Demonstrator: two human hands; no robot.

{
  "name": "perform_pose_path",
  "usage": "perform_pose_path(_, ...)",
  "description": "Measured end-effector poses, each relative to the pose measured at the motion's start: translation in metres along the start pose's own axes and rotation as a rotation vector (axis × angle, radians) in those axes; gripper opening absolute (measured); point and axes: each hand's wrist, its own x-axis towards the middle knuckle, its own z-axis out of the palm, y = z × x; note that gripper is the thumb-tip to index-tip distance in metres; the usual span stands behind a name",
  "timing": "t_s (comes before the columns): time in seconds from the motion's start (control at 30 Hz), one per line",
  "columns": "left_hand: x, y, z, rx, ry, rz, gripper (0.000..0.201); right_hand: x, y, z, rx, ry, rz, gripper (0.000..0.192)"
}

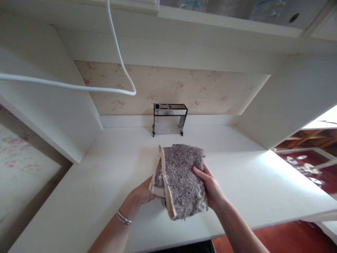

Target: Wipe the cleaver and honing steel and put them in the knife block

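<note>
While a white cord (79, 86) looped across the upper left of the alcove, a person stood at a white counter (105, 175) with a folded grey mat (181, 182) held up between both hands, just above the surface. The left hand (143, 193), a thin bracelet (123, 218) at its wrist, was tucked under the mat's left edge, its fingers hidden behind the pile, so their spread could not be told beyond that they bore the mat from beneath. The mat itself was doubled over, its shaggy grey side outward and a pale backing edge showing along the fold at left. The right hand (210, 189) gripped the mat's right edge, thumb on top and fingers curled around behind. Behind the mat, against the flowered back wall, stood a small metal rack (170, 119), well apart from the hands. By the look of it, the folding was largely done; the mat had not yet been set down anywhere.
</note>
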Motion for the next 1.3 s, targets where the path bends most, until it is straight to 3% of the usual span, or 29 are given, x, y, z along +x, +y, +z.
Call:
perform_pose_path(0.1, -0.004, 0.010, 0.011, 0.005, -0.229, 0.008, 0.074, 0.005, -0.033, -0.041, -0.148, 0.041, -0.072, 0.067)
perform_pose_path(0.17, -0.006, 0.014, 0.014, -0.027, -0.249, 0.046, 0.076, 0.008, -0.053, -0.075, -0.262, 0.147, -0.124, 0.067)
perform_pose_path(0.27, -0.002, 0.013, 0.010, -0.049, -0.136, 0.112, 0.056, 0.015, -0.067, -0.131, -0.365, 0.244, -0.081, 0.067)
perform_pose_path(0.43, 0.018, 0.007, -0.004, -0.103, 0.186, 0.158, 0.024, 0.021, -0.052, -0.201, -0.419, 0.327, 0.213, 0.076)
perform_pose_path(0.53, 0.027, 0.005, -0.011, -0.067, 0.311, 0.139, 0.020, 0.027, -0.043, -0.224, -0.586, 0.368, 0.161, 0.074)
perform_pose_path(0.63, 0.030, 0.003, -0.012, -0.019, 0.355, 0.132, 0.018, 0.036, -0.043, -0.237, -1.001, 0.429, 0.016, 0.072)
perform_pose_path(0.77, 0.030, 0.001, -0.011, 0.035, 0.374, 0.113, 0.016, 0.041, -0.049, -0.227, -1.446, 0.522, -0.310, 0.060)
perform_pose_path(0.83, 0.031, 0.000, -0.010, 0.064, 0.394, 0.099, 0.017, 0.037, -0.053, -0.205, -1.517, 0.452, -0.401, 0.050)
perform_pose_path(0.97, 0.033, -0.001, -0.011, 0.089, 0.418, 0.092, 0.018, 0.026, -0.054, -0.147, -1.582, -0.023, -0.428, 0.037)
perform_pose_path(1.07, 0.033, -0.001, -0.012, 0.084, 0.413, 0.098, 0.017, 0.026, -0.050, -0.112, -1.666, -0.341, -0.456, 0.042)
perform_pose_path(1.17, 0.032, -0.001, -0.011, 0.080, 0.406, 0.097, 0.016, 0.033, -0.042, -0.095, -1.753, -0.536, -0.476, 0.051)
perform_pose_path(1.3, 0.031, -0.001, -0.010, 0.098, 0.381, 0.088, 0.014, 0.042, -0.033, -0.085, -1.822, -0.691, -0.478, 0.053)
